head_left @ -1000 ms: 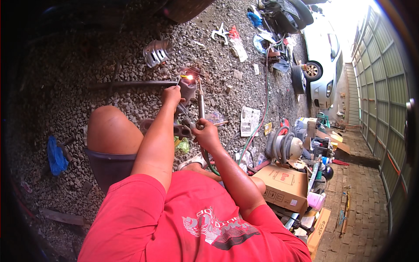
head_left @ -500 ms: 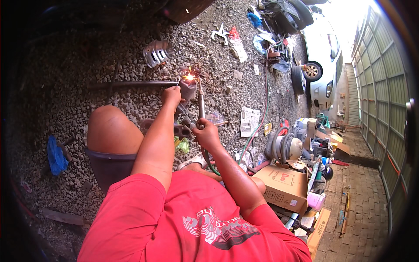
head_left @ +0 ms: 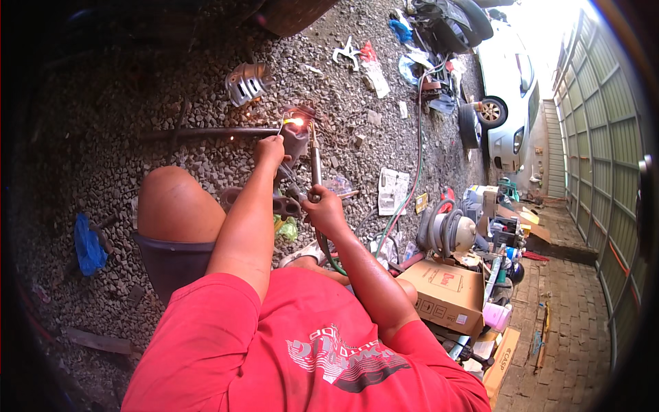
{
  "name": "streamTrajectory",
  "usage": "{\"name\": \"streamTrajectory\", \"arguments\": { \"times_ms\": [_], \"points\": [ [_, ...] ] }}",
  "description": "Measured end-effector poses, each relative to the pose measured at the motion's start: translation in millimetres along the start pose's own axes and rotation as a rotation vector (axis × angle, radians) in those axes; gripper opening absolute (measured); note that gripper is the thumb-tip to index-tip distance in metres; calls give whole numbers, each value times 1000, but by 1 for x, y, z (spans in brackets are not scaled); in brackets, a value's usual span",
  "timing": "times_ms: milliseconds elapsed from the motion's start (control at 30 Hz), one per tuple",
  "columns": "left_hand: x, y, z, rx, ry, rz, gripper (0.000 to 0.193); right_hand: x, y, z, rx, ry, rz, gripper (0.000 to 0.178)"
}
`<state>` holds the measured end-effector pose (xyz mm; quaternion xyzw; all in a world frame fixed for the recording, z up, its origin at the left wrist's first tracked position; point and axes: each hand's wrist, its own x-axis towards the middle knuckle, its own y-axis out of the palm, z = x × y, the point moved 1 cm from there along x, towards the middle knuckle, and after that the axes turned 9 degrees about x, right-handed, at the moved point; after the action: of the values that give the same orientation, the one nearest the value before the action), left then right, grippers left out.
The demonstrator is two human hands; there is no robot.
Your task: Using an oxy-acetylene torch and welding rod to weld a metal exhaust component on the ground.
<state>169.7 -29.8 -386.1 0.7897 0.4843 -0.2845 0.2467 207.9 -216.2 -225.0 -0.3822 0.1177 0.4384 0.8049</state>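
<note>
My right hand (head_left: 325,210) is wrapped round the handle of a gas welding torch (head_left: 316,163). Its thin tip points up beside a bright glowing spot on a dark metal workpiece (head_left: 296,142). From the left, my left hand (head_left: 270,150) is closed and pinches a thin filler rod (head_left: 281,126), whose upper end reaches up to the glow. A long dark pipe (head_left: 213,132) runs leftward from the workpiece. Below my hands lies a dark metal part with round holes (head_left: 285,207), partly covered by my left forearm. Glare hides the exact contact at the hot spot.
Gravel surrounds the work. A slotted metal shield (head_left: 248,84) lies beyond my left hand. Red and green hoses (head_left: 416,165) trail to the right, near newspaper (head_left: 392,191). A cardboard box (head_left: 441,294) and tools sit by my right arm; a white car (head_left: 506,103) stands farther off.
The burst of orange sparks at the workpiece has shrunk to a small glow, with a yellow-hot streak beside it. Both hands, the torch and the rod have stayed almost still.
</note>
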Motion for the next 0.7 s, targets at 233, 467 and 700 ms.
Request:
{"name": "streamTrajectory", "arguments": {
  "times_ms": [233, 467, 700],
  "points": [
    [-8, 2, -7, 0, -14, 13, 41, 1, -1, -1, -5, 16, -7, 20],
    [-7, 1, -5, -17, -1, 2, 40, -3, 1, 5, 3, 15, -9, 21],
    [-6, 5, -3, -16, 9, 7, 36, -2, -1, 1, 3, 19, -18, 20]
  ]
}}
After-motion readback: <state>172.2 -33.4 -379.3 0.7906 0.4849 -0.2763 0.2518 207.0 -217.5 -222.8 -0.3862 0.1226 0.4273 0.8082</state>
